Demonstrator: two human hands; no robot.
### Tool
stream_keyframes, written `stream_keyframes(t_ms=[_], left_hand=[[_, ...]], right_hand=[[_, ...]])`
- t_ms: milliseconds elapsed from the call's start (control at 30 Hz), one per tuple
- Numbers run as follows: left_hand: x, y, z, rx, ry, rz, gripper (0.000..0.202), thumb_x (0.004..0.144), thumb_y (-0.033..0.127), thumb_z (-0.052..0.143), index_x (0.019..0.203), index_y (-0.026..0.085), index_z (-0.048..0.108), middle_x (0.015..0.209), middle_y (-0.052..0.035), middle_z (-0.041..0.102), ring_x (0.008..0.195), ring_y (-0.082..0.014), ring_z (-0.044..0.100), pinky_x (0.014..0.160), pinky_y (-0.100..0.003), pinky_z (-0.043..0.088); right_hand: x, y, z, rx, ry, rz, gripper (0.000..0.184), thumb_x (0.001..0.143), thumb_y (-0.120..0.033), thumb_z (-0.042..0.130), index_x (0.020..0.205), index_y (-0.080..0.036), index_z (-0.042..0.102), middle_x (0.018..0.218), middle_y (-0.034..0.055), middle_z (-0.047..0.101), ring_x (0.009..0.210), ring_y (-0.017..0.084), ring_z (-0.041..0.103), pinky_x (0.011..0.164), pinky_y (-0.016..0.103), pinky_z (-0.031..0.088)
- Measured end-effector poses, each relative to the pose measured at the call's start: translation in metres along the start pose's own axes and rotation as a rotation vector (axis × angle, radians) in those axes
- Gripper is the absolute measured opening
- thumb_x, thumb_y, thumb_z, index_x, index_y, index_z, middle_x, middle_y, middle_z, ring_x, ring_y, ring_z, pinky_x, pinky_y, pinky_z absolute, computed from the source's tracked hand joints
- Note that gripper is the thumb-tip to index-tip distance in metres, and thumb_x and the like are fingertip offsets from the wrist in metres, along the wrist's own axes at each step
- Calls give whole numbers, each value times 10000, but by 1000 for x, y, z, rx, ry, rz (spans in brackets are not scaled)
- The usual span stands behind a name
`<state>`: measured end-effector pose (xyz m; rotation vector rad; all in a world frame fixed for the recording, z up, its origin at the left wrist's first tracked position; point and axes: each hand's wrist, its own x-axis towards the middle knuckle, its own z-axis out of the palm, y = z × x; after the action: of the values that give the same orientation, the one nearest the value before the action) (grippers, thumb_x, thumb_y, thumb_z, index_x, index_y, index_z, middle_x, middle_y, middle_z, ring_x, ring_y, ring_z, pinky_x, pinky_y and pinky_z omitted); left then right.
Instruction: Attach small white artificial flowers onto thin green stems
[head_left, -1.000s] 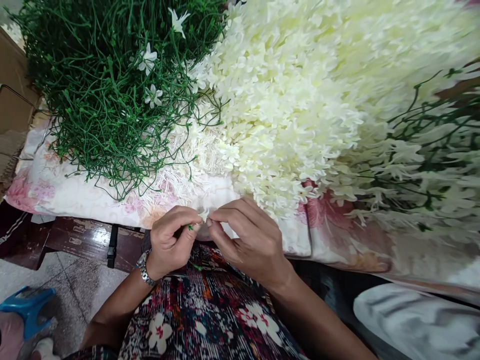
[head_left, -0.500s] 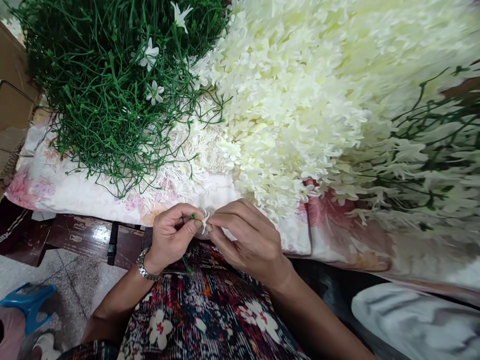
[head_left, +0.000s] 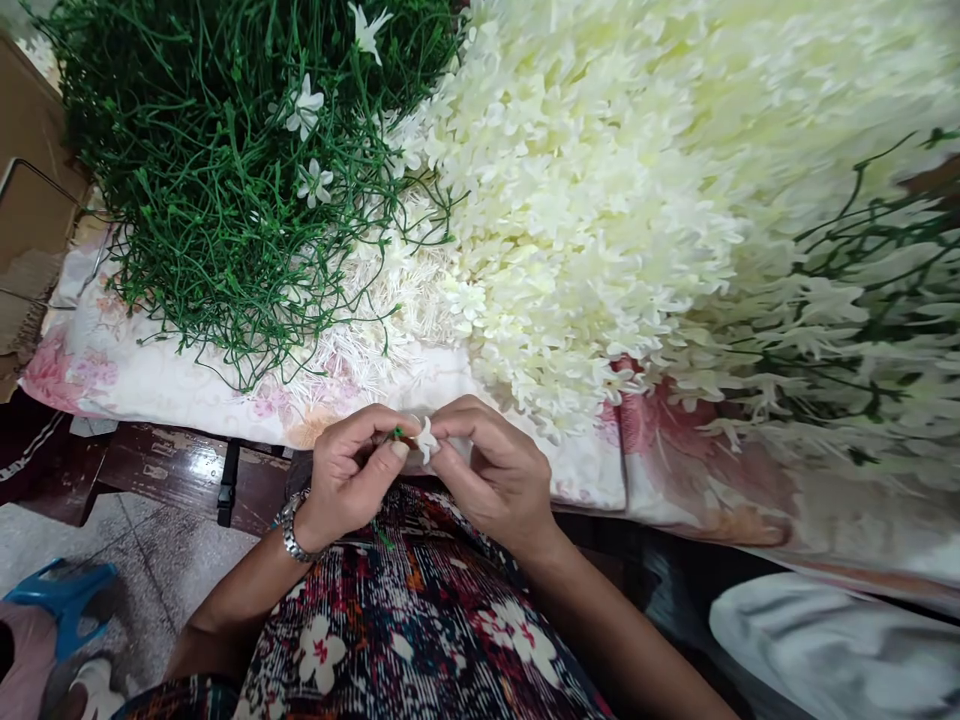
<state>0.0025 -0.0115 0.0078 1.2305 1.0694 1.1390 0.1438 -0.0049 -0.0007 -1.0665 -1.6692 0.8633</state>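
Observation:
Just in front of my lap, my left hand [head_left: 356, 470] pinches a thin green artificial stem [head_left: 397, 433] between thumb and forefinger. A small white artificial flower [head_left: 426, 441] sits between the two hands, and my right hand [head_left: 496, 480] grips its edge with thumb and fingertips. Whether the flower is threaded on the stem I cannot tell. Beyond my hands at left lies a heap of green stems [head_left: 217, 200], with a few white blooms among them. To the right of it spreads a big pile of cream-white flowers [head_left: 585, 200].
Thin white strands [head_left: 420, 270] lie between the heaps on a floral cloth [head_left: 165, 375]. Stems with flowers [head_left: 847, 340] are piled at far right. A cardboard box [head_left: 34, 190] borders the left. Below are a blue stool [head_left: 64, 600] and a white bundle [head_left: 810, 640].
The white flower has turned so its petals show more broadly, and it sits slightly further right. My right fingers have shifted on it. The whole view has moved a little.

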Motion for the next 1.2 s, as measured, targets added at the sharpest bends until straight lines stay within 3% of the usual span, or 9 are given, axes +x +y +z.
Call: stream_keyframes(t_ms=[100, 167, 400, 600, 733, 867, 1200], left_hand=[[1, 0, 1, -46, -3, -6, 166, 782, 247, 459, 862, 169, 582, 739, -36, 565, 641, -107, 525, 567, -213, 424], [3, 0, 2, 35, -21, 25, 134, 769, 212, 481, 847, 162, 578, 729, -31, 560, 643, -100, 522, 567, -205, 421], [8, 0, 10, 280, -36, 255, 105, 722, 67, 498, 777, 140, 549, 693, -12, 546, 629, -81, 503, 579, -202, 415], [8, 5, 9, 228, -85, 188, 132, 771, 156, 457, 859, 139, 554, 726, -31, 531, 635, -94, 487, 565, -221, 389], [9, 8, 6, 202, -74, 217, 184, 801, 138, 407, 864, 144, 579, 716, -31, 539, 650, -96, 492, 585, -225, 382], [11, 8, 4, 256, -55, 243, 164, 785, 107, 432, 840, 142, 583, 655, -11, 521, 580, -76, 463, 537, -205, 364], [11, 1, -2, 448, -110, 339, 172, 760, 69, 424, 868, 125, 545, 675, -26, 516, 605, -92, 468, 545, -223, 373]], right_hand=[[-3, 6, -1, 152, 7, 97, 109, 722, -76, 478, 766, -167, 520, 701, 3, 495, 643, 91, 478, 567, 238, 389], [-4, 9, -1, 207, 1, 121, 101, 728, -84, 482, 767, -168, 522, 703, 1, 491, 641, 88, 473, 566, 236, 382], [-5, 8, -3, 184, 4, 91, 114, 713, -81, 507, 777, -172, 525, 699, 2, 493, 641, 92, 475, 567, 236, 381], [-3, 6, -4, 207, 26, 104, 96, 740, -99, 474, 770, -183, 510, 701, 2, 481, 643, 92, 459, 562, 229, 378], [2, 5, -8, 254, 48, 82, 104, 747, -91, 460, 759, -185, 504, 690, -3, 481, 644, 88, 465, 562, 220, 380], [5, 0, -16, 160, 1, 10, 130, 720, -69, 477, 787, -175, 511, 712, 8, 501, 671, 101, 480, 588, 245, 387], [21, -20, -30, -258, -144, -209, 158, 681, -38, 515, 795, -147, 500, 709, 29, 534, 683, 112, 466, 609, 265, 397]])
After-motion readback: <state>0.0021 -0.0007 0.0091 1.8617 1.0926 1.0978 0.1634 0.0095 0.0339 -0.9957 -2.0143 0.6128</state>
